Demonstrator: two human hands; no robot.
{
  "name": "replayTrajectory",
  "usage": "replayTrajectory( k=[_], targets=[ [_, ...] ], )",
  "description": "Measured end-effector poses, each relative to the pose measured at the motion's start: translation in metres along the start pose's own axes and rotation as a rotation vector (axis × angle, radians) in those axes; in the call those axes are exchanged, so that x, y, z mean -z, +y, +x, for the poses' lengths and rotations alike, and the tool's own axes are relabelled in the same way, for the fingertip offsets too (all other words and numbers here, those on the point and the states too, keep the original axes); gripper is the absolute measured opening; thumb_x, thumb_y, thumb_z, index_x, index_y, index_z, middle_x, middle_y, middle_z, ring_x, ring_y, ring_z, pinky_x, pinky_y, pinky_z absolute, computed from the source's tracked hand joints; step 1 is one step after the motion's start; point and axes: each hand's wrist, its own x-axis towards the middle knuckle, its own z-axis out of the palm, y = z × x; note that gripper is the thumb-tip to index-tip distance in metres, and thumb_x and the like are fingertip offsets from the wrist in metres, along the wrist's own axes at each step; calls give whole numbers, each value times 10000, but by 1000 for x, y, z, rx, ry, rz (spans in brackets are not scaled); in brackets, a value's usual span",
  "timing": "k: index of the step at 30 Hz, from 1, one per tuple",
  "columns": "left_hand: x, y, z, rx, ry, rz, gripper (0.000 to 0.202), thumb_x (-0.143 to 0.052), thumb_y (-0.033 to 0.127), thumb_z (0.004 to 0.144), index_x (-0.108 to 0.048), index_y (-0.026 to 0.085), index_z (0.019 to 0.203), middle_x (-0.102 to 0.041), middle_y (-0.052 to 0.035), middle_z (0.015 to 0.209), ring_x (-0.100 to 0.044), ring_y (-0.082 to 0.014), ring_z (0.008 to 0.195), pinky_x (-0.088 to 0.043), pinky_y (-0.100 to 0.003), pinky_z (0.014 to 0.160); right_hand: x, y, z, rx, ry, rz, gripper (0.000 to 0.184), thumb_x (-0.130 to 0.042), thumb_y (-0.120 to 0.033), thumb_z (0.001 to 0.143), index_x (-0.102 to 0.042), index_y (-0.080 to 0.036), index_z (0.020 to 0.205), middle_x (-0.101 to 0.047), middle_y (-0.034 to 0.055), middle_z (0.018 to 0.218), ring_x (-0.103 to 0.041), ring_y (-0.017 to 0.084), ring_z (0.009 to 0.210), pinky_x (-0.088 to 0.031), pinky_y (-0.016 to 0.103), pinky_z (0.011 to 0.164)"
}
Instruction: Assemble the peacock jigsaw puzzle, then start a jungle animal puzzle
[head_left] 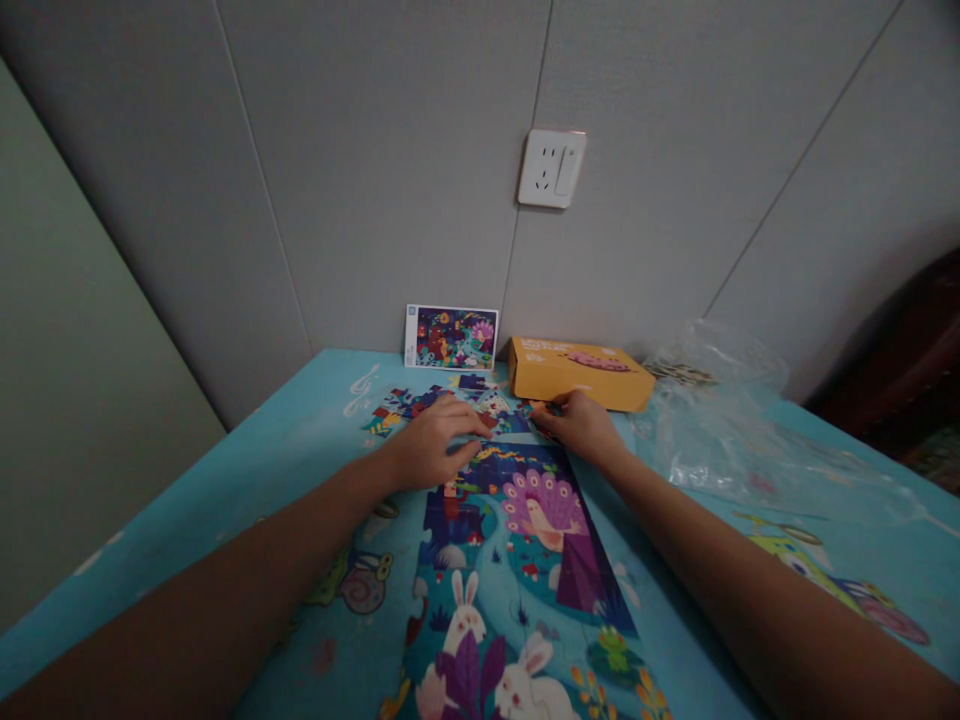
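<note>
A partly joined jigsaw puzzle (525, 560) with white rabbits and a purple peacock lies flat on the blue table cover. My left hand (439, 440) is over its upper left edge, fingers apart, with nothing visible in them. Beyond it, loose puzzle pieces (397, 408) are spread in a pile, partly hidden by that hand. At the pile's right side, just in front of the yellow box, my right hand (581, 425) has its fingertips closed on a small dark and orange puzzle piece (538, 410). The fingers cover part of that piece.
A reference picture card (454, 338) leans against the grey wall. The yellow box (577, 372) lies right of it. Farther right is a crumpled clear plastic bag (720, 430) with several pieces (681, 373) in it or under it. A socket (552, 168) is on the wall.
</note>
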Motion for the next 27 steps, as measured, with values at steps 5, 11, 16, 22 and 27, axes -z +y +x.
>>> replayTrajectory(
  k=[5,11,16,22,27],
  targets=[
    [-1,1,-1,18,-49,-8,203,-510,198,874,-686,184,975,-692,-79,982,-603,-203,979,-375,-410,1008,1,0,-2,-60,-22,-40,533,-495,-562,829,-711,-106,1000,-706,201,963,-667,306,925,-470,331,723],
    [-1,-1,-1,15,-65,-22,203,-509,193,873,-693,172,957,-687,-87,958,-599,-209,961,-405,-403,965,6,6,-1,-64,-68,-73,560,-512,-573,780,-731,-90,957,-693,241,983,-650,352,975,-478,388,763],
    [-2,-1,0,19,-74,-46,202,-512,202,872,-698,181,948,-688,-86,954,-604,-208,955,-421,-394,950,5,10,2,-63,-89,-53,537,-513,-569,779,-739,-102,916,-705,222,948,-665,326,923,-478,353,715],
    [-2,-1,0,35,-78,-50,208,-508,201,871,-702,190,945,-690,-83,952,-608,-206,955,-427,-392,949,6,6,-3,-42,-68,9,432,-525,-464,798,-709,-93,921,-711,198,927,-668,298,883,-448,315,682],
    [-2,-2,-1,28,-63,-55,198,-509,199,869,-699,179,923,-686,-86,939,-608,-204,933,-438,-384,925,10,0,-8,-38,-14,98,329,-550,-372,810,-647,-106,977,-714,167,901,-667,273,834,-409,291,625]
  ],
)
